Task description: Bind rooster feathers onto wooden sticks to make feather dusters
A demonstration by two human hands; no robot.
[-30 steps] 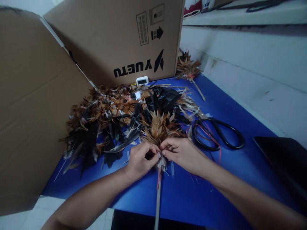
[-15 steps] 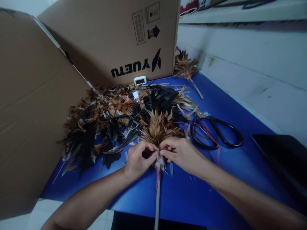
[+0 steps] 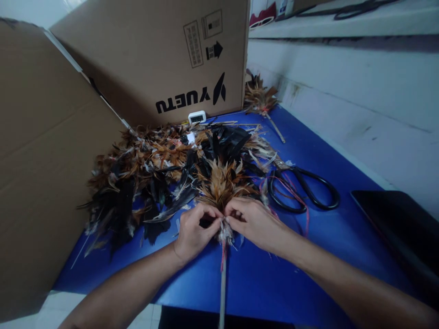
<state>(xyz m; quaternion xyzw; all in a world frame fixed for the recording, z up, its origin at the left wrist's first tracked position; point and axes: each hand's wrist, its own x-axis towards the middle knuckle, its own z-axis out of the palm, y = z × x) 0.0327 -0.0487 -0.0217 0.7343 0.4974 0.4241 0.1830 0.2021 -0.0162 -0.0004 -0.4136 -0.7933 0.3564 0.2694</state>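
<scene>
A feather duster (image 3: 221, 183) lies lengthwise before me, brown feathers fanned away and its thin stick (image 3: 222, 292) pointing toward me. At the neck, where pale quill ends gather, my left hand (image 3: 195, 230) pinches with thumb and forefinger. Facing it, my right hand (image 3: 248, 221) is closed in a similar pinch, the fingertips of both nearly meeting. Whether a thread or a quill lies between the fingertips is too small to tell. Pinkish-red string (image 3: 223, 258) runs along the stick below the quills.
Loose brown and black feathers (image 3: 144, 164) are heaped at the left and back. Black-handled scissors (image 3: 318, 183) and more pink string lie right. A second duster (image 3: 260, 100), a small white digital timer (image 3: 197, 117), cardboard (image 3: 120, 55) and a dark flat object (image 3: 394, 219) surround the blue tabletop (image 3: 274, 288).
Both hands keep their pinch at the duster's neck, with only slight finger shifts. The whole view has shifted a little, so things appear slightly farther left.
</scene>
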